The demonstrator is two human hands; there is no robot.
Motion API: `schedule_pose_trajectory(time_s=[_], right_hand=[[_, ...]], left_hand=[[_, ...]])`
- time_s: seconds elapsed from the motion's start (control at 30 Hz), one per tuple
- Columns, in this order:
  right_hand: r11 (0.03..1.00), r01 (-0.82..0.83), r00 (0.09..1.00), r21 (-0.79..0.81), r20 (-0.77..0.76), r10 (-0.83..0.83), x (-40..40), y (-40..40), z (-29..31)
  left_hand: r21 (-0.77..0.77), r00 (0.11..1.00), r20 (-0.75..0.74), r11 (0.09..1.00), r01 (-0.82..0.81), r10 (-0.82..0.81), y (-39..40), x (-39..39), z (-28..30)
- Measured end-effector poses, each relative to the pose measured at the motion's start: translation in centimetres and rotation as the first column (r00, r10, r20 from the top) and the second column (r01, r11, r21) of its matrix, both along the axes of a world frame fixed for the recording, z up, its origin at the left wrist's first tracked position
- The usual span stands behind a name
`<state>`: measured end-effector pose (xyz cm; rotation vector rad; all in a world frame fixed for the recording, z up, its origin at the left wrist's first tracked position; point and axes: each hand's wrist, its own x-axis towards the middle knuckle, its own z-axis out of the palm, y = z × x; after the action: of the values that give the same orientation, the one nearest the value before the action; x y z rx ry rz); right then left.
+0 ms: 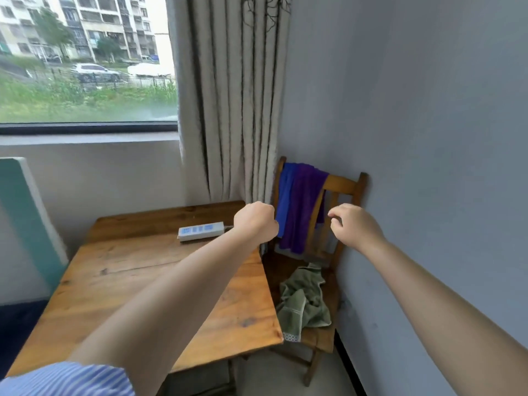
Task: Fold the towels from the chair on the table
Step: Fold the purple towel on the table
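Striped blue sleeve [68, 377] occupies the lower left corner, nearest the lens, on the person's left arm.

Wall [428, 110]: grey, forming the right side of the view, with the chair set against it.

Window [85, 58]: upper left, showing buildings, parked cars and grass outside. Curtain [231, 95] hangs at its right edge, reaching down behind the tabletop's far corner.

Tabletop [128, 281]: wooden, bare except for one item. White power strip [201, 231] lies flat near the far edge.

Chair [343, 184]: wooden, standing just beside the tabletop's right edge. It carries all three towels. Purple towel [303, 207] hangs over the top rail of the backrest, overlapping the blue towel [285, 195], which hangs on the same rail on the window side. Green towel [304, 301] lies crumpled on the seat, one patterned corner drooping over the front edge. No towel is on the tabletop.

Teal and white panel [23, 218] leans at the left, beside the tabletop.

Left hand [255, 221]: raised above the tabletop's far right corner, in front of the blue towel; grip closed into a fist, nothing held.

Right hand [354, 224]: raised in front of the backrest, near the purple towel but apart from it; grip loosely curled, fingers bent, nothing held.
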<state>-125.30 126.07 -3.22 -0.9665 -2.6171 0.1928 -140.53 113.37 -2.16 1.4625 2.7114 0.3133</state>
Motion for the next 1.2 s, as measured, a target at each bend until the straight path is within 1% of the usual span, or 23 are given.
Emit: schedule_pose_trajectory(time_s=[0.13, 0.33, 0.4, 0.6, 0.73, 0.93, 1.03, 1.2], right_hand=[[0.995, 0.072, 0.996, -0.071, -0.051, -0.075, -2.9, 6.6, -1.9], [0.972, 0.167, 0.981, -0.162, -0.070, -0.180, -9.1, 16.4, -3.6], [0.964, 0.196, 0.973, -0.179, -0.090, -0.215, -10.5, 19.5, -3.7], [0.936, 0.258, 0.957, -0.240, -0.069, -0.281, -14.0, 28.1, -4.8], [0.939, 0.247, 0.966, -0.240, -0.013, -0.258, -16.5, 33.0, -6.2], [0.971, 0.142, 0.986, -0.192, 0.111, -0.122, -19.8, 39.3, -8.9], [0.981, 0.120, 0.991, -0.151, 0.076, -0.110, -20.6, 40.5, -10.2], [0.999, -0.015, 1.000, -0.050, -0.008, 0.015, -20.6, 41.3, -11.6]], left_hand=[[0.011, 1.000, -0.008, 1.000, 0.025, -0.025, 7.2, -3.6, -0.6], [-0.040, 0.995, -0.006, 0.994, 0.102, -0.103, 18.1, -9.7, -2.1], [-0.025, 0.995, 0.021, 0.995, 0.101, -0.101, 21.5, -11.6, -2.4], [-0.064, 0.981, 0.191, 0.997, 0.047, -0.034, 30.8, -15.4, -4.3], [-0.098, 0.970, 0.243, 0.994, 0.040, -0.015, 35.1, -16.8, -6.0], [-0.082, 0.967, 0.246, 0.996, -0.042, 0.061, 41.3, -18.5, -7.6], [-0.060, 0.974, 0.211, 0.996, -0.070, 0.082, 43.0, -19.0, -8.7], [-0.004, 0.982, 0.173, 0.997, -0.083, 0.082, 44.4, -19.9, -10.0]])
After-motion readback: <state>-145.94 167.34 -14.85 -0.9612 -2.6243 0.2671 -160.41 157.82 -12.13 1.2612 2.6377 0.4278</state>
